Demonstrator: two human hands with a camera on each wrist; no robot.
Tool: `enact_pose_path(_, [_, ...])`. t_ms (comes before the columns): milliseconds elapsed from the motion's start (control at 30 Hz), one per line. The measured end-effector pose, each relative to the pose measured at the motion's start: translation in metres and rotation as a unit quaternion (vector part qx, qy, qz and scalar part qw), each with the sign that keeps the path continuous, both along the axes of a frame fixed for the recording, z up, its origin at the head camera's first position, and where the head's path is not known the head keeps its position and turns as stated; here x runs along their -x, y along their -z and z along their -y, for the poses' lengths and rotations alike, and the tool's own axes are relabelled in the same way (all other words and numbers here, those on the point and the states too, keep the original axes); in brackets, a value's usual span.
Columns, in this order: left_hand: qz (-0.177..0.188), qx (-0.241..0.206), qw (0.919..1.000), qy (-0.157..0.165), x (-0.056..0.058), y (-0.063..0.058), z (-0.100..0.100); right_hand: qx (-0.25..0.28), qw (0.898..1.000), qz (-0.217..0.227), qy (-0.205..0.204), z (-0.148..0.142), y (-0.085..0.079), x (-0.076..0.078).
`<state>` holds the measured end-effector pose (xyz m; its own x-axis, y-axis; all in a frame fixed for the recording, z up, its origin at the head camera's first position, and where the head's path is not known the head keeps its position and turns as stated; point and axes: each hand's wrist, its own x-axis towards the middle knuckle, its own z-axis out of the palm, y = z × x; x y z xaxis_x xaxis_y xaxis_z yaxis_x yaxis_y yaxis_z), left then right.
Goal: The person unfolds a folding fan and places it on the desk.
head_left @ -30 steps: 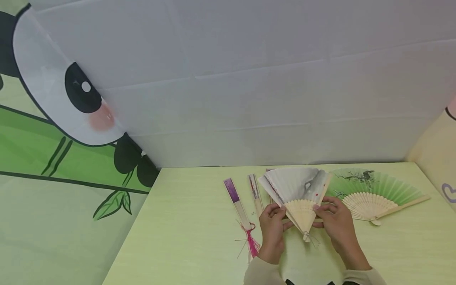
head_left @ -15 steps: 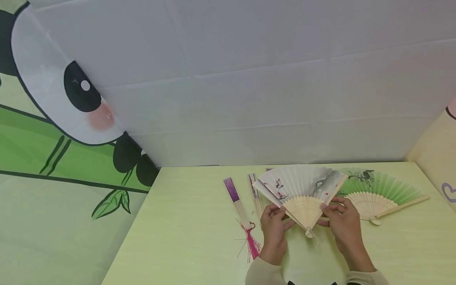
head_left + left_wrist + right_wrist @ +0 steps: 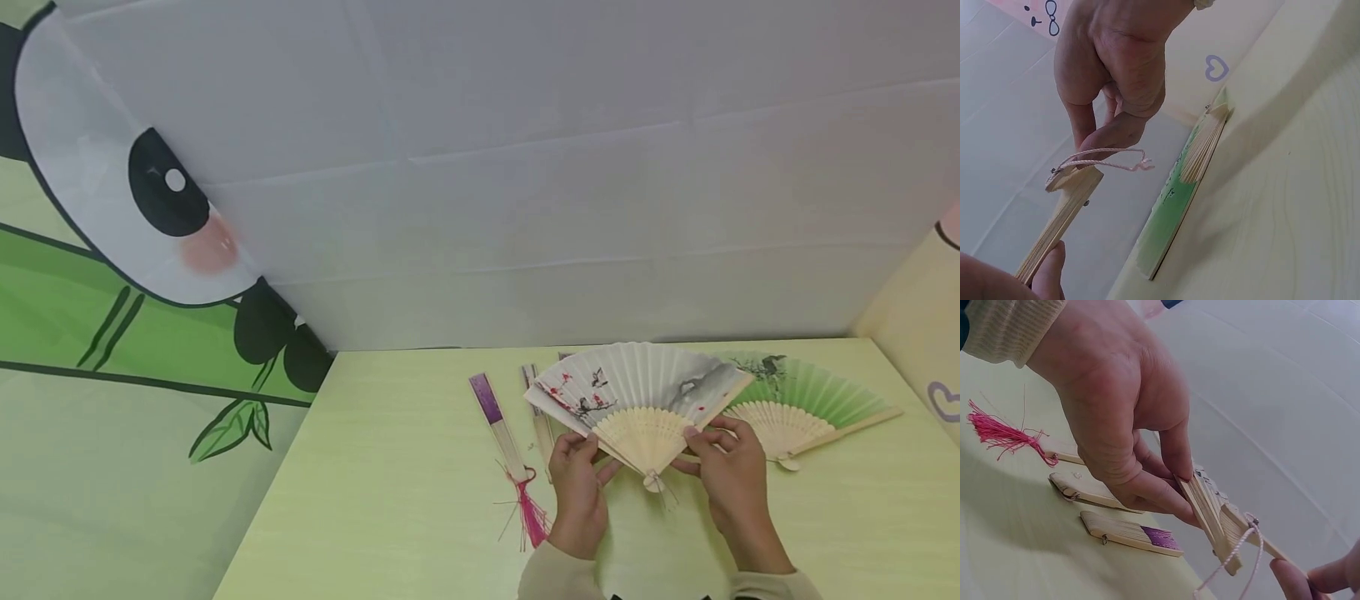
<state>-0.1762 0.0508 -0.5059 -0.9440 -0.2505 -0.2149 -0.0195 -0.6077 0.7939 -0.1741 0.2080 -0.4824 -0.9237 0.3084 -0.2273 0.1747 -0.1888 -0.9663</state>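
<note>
Currently, the white pleated fan (image 3: 641, 379) with pale wooden ribs and painted blossoms is held above the pale yellow-green table (image 3: 390, 483), left hand (image 3: 577, 496) pinching its left edge, right hand (image 3: 733, 475) its right; it looks mostly spread, some left-side folds still bunched. Beyond, a green pleated fan (image 3: 832, 398) lies spread, while three narrow wooden fans (image 3: 1092, 492) to the left lie folded.

Worktop (image 3: 375, 483) pale yellow-green w/ faint grain. Open green fan (image 3: 832, 400) w/ dark print lies on R side. Nr centre, 3 closed fans side by side: pink-tasselled fan (image 3: 500, 425), middle fan (image 3: 1089, 490), purple-leafed fan (image 3: 1132, 537).
</note>
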Motion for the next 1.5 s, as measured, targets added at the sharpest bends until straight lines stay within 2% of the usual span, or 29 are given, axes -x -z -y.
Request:
enact_pose_path(267, [0.010, -0.013, 0.9998, -0.009, -0.001, 0.002, -0.003, 0.030, 0.999, -0.009, 0.024, -0.002, 0.001, -0.002])
enact_pose_path(467, [0.003, -0.027, 0.9995, -0.013, -0.001, 0.003, -0.006, 0.044, 0.998, -0.011, 0.037, -0.004, 0.003, -0.002])
enact_pose_path(967, [0.008, -0.041, 0.9991, -0.004, -0.005, 0.005, -0.012, 0.081, 0.992, -0.003, 0.098, -0.012, 0.005, -0.004])
enact_pose_path(1133, [0.002, -0.040, 0.9992, -0.003, -0.009, 0.005, -0.016, 0.089, 0.990, -0.001, 0.110, -0.017, 0.006, -0.006])
enact_pose_path(1500, [0.014, -0.045, 0.9989, 0.009, -0.015, 0.006, -0.028, 0.105, 0.985, 0.016, 0.135, -0.033, 0.006, -0.013])
